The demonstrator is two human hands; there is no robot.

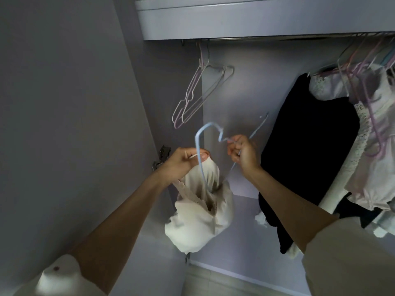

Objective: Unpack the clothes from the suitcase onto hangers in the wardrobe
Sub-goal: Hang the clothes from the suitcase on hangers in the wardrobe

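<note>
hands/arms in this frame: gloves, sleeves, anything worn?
No gloves on the left hand or the right hand, and no rings, watch or bracelets that I can see. Forearms are uncovered. Pale cream short sleeves show at both lower corners; the left one carries a small dark spot.

Dim, flat indoor light with a cool grey-violet cast; no lamp or window in view. Brightest patches are the cream sleeve at bottom left and the cream garment, both slightly washed out. The black garment is crushed to pure black, no fold detail. Soft shadow sits under the wardrobe shelf. Motion blur smears the blue hanger and both hands' fingers; the empty hangers read softly. Wide-angle distortion bends the shelf edge and wardrobe walls, strongest at the corners. Overall slightly noisy, low contrast.
</note>
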